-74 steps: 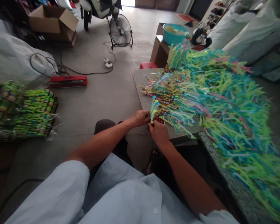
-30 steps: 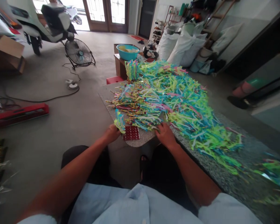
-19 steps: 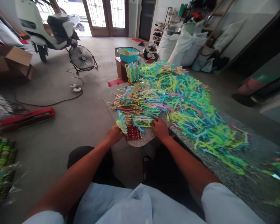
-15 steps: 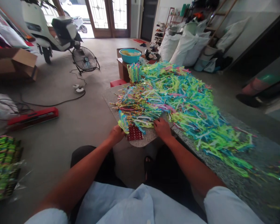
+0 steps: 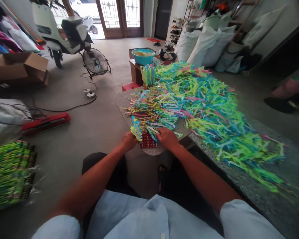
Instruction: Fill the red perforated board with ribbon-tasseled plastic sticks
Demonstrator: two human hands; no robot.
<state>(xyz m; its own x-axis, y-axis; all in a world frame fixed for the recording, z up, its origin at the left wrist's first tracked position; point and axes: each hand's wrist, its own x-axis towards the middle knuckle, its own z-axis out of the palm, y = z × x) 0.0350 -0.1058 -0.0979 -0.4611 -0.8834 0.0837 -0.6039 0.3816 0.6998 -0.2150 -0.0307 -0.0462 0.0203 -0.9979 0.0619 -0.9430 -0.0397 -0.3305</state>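
Note:
A big heap of green, blue and pink ribbon-tailed sticks (image 5: 201,96) covers a speckled stone table (image 5: 241,176). At the table's near corner lies a small red perforated block (image 5: 148,141). My left hand (image 5: 128,140) is closed on a small bunch of the sticks (image 5: 136,127), held upright at the block's left edge. My right hand (image 5: 166,137) rests just right of the block, fingers curled on loose sticks from the heap's near edge.
On the floor to the left are a bagged stack of green sticks (image 5: 8,172), a red sealer bar (image 5: 46,121), cables, a cardboard box (image 5: 20,68), a floor fan (image 5: 96,62) and a scooter (image 5: 62,30). Beyond the table stand a blue basin (image 5: 143,56) and white sacks (image 5: 201,41).
My right hand has drawn back from the heap's edge toward the red block, now close beside my left hand. The view has tilted and shifted slightly.

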